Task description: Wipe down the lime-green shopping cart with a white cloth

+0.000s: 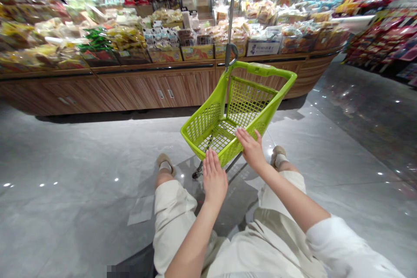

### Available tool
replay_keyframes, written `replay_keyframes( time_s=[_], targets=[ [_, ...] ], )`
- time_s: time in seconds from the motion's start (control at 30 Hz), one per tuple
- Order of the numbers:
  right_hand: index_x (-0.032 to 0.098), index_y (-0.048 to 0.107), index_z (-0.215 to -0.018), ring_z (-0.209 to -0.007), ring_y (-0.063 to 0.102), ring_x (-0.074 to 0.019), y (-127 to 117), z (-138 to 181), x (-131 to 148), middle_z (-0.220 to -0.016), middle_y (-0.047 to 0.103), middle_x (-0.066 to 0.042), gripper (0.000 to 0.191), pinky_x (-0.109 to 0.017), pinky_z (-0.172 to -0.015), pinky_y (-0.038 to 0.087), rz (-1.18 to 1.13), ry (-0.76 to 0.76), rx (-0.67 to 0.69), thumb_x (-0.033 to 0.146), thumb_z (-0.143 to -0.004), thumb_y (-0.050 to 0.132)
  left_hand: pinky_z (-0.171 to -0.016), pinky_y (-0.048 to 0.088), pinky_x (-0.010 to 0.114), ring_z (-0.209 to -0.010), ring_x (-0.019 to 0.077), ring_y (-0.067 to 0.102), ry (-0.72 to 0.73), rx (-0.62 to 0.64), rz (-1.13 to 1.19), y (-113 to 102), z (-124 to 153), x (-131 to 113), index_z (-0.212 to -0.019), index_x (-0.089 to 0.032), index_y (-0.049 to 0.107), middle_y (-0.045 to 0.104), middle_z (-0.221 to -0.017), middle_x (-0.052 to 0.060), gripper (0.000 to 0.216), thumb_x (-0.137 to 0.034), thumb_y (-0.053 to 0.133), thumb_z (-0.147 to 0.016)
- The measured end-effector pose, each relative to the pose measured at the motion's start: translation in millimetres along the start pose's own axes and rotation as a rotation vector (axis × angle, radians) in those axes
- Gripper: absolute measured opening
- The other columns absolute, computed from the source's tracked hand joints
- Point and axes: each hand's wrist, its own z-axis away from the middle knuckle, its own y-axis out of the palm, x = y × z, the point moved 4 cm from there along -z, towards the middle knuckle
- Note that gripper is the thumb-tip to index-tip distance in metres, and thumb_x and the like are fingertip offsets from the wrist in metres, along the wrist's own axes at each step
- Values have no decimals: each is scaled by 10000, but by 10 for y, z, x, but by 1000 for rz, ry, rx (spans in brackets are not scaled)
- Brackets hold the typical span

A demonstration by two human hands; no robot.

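A lime-green plastic shopping cart [206, 118] with lattice walls stands on the floor in front of me, its handle [259, 68] on the far side. No goods show in its basket. My left hand [215, 179] is at the near rim, fingers stretched out close together, palm down. At the right part of that rim is my right hand [252, 150], its fingers also extended and the thumb apart. A small whitish patch shows at its fingertips, too small to name. Neither hand is wrapped around the rim; whether they touch it I cannot tell.
Behind the cart runs a wooden display counter [192, 84] piled with packaged snacks. A thin grey pole [232, 13] rises beside the cart's handle. More shelves [381, 37] stand at the right. Shiny grey tiles [81, 160] form the floor; my legs flank the cart's near end.
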Motion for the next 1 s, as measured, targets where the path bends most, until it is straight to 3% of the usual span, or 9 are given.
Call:
replay_keyframes(
  time_s=[0.17, 0.3, 0.43, 0.5, 0.6, 0.73, 0.8, 0.9, 1.0],
  targets=[
    [200, 365, -1509, -1451, 356, -172, 65, 285, 745, -1532, 439, -84, 709, -456, -1217, 102, -102, -259, 71, 10, -826, 374, -1233, 235, 489, -1527, 292, 92, 10, 29, -14, 29, 6, 26, -1559, -27, 5, 195, -1628, 225, 887, -121, 507, -834],
    [254, 367, -1507, -1439, 376, -157, 32, 158, 372, -1508, 480, -48, 742, -467, -1216, 94, -100, -350, 86, -11, -814, 366, -1228, 248, 480, -1528, 285, 105, 15, 30, 0, -10, 0, 34, -1560, -28, 12, 187, -1629, 225, 863, -134, 496, -855],
    [252, 404, -1484, -1421, 411, -187, -51, -129, -418, -1501, 492, -51, 801, -498, -1200, 114, -4, -106, -11, -40, -738, 399, -1224, 254, 478, -1531, 289, 93, 13, 11, 6, -29, -1, 17, -1555, -13, -3, 157, -1632, 231, 849, -138, 484, -871],
    [235, 414, -1477, -1419, 415, -207, -68, -179, -574, -1513, 476, -66, 820, -518, -1193, 120, 27, -4, -35, -39, -704, 418, -1222, 257, 482, -1530, 292, 96, 11, 1, 3, -19, 1, 8, -1554, -10, -9, 159, -1630, 236, 851, -142, 484, -874],
    [203, 404, -1483, -1424, 407, -209, -29, -88, -309, -1521, 461, -84, 816, -509, -1191, 133, 8, -5, -15, -34, -702, 409, -1222, 254, 490, -1530, 298, 91, 7, -5, 1, 6, 6, 7, -1553, -6, -12, 160, -1629, 241, 857, -151, 490, -873],
    [195, 376, -1500, -1444, 369, -170, 36, 169, 470, -1526, 451, -74, 769, -455, -1207, 120, -99, -243, 66, -16, -761, 384, -1233, 232, 486, -1530, 297, 78, 10, 15, -16, 34, 11, 22, -1551, 9, 32, 185, -1624, 243, 857, -138, 509, -854],
    [190, 377, -1498, -1444, 366, -159, 25, 224, 672, -1523, 455, -69, 740, -444, -1216, 94, -137, -346, 103, -2, -784, 386, -1238, 221, 480, -1531, 293, 73, 12, 32, -27, 40, 12, 29, -1549, 15, 59, 197, -1622, 240, 855, -120, 516, -838],
    [215, 412, -1475, -1423, 401, -154, -25, 117, 503, -1502, 487, -54, 727, -464, -1220, 49, -135, -386, 132, -13, -785, 381, -1238, 222, 472, -1532, 290, 69, 8, 46, -25, 27, 12, 32, -1547, 17, 76, 182, -1627, 236, 836, -136, 513, -850],
    [222, 474, -1428, -1406, 431, -177, -71, -115, -51, -1471, 527, -52, 721, -502, -1210, 72, -58, -261, 103, -33, -760, 382, -1233, 230, 475, -1532, 293, 76, 4, 40, -8, 4, 4, 20, -1548, 15, 57, 173, -1629, 237, 829, -160, 503, -871]
  ],
)
